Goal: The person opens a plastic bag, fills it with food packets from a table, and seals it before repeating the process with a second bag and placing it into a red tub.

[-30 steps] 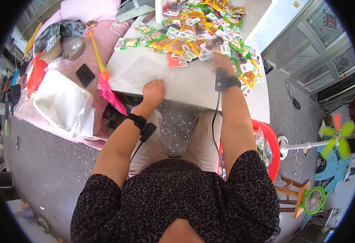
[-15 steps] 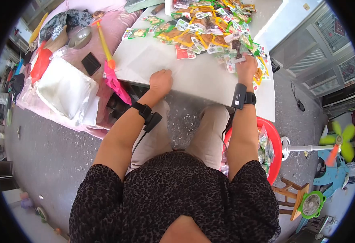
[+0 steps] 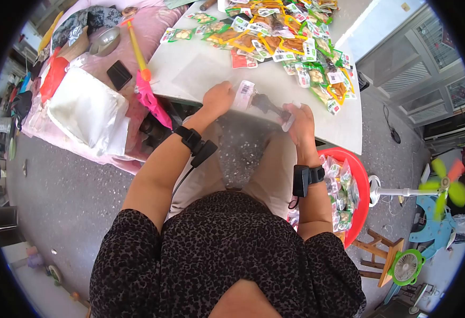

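Observation:
A clear packet with a dark brown piece inside and a white label (image 3: 267, 104) hangs over the near edge of the white table (image 3: 190, 71). My right hand (image 3: 300, 121) pinches its right end. At the packet's left end, my left hand (image 3: 219, 98) is closed with fingers curled; whether it grips the label end cannot be made out. Beyond both hands lies a pile of food packets (image 3: 275, 40) with green, yellow and clear wrapping. A red packet (image 3: 243, 59) is at the pile's near edge.
A red tub (image 3: 361, 199) full of packets stands on the floor at right, near a wooden stool (image 3: 389, 257) and fans. On the pink-covered surface at left are a white sheet (image 3: 84, 114), a black phone (image 3: 119, 75) and a yellow-handled tool (image 3: 136, 47).
My right hand has come from the pile toward me and leftward, bringing the dark packet off the pile. My left hand has shifted slightly right and up.

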`<state>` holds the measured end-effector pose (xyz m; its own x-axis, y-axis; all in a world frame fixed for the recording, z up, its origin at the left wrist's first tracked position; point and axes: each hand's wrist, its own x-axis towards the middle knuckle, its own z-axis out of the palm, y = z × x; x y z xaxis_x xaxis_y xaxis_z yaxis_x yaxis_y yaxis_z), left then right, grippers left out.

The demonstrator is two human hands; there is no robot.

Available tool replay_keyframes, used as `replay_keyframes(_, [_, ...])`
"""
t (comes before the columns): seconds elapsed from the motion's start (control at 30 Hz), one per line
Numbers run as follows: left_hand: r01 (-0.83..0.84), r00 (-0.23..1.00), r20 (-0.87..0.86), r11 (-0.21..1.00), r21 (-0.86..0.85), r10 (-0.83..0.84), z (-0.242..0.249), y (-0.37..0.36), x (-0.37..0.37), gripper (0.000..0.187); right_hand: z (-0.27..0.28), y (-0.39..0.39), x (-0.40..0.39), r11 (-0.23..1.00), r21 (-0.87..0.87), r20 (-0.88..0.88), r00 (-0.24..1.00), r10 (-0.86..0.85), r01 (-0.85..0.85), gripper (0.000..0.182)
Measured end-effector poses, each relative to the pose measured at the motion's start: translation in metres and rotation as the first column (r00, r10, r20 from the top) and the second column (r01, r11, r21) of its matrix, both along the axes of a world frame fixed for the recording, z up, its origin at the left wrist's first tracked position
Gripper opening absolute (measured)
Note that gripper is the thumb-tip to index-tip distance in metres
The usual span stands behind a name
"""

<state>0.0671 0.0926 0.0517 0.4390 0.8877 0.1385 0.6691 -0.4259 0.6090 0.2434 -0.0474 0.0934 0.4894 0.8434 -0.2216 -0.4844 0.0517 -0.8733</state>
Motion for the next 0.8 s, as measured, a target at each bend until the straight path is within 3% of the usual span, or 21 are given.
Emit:
replay_keyframes(0.27, [0.008,1.000,-0.024,0.997,0.078,-0.007,0.011,-0.011,0.001,0.017,-0.015,0.007,0.012,0.978,-0.105,-0.063,0.982,0.176,-0.182,0.011])
replay_keyframes(0.4, [0.068,0.991,-0.123,0.990,0.122,-0.053,0.019,-0.020,0.005,0.016,-0.015,0.013,0.000,0.996,0.021,-0.144,0.986,0.088,-0.086,0.008])
replay_keyframes(0.6, [0.137,0.989,-0.079,0.964,0.228,-0.121,0.018,-0.025,0.014,0.014,-0.038,0.043,-0.029,0.978,0.203,-0.195,0.977,0.087,-0.046,0.008])
replay_keyframes(0.7, [0.142,0.990,-0.030,0.959,0.246,-0.139,0.022,-0.031,0.014,0.013,-0.041,0.050,-0.042,0.979,0.170,0.183,0.980,0.080,-0.111,0.019])
replay_keyframes(0.8, [0.160,0.985,-0.091,0.966,0.203,-0.144,0.025,-0.033,0.014,0.014,-0.023,0.051,-0.050,0.970,-0.093,0.346,0.906,0.244,-0.225,0.023])
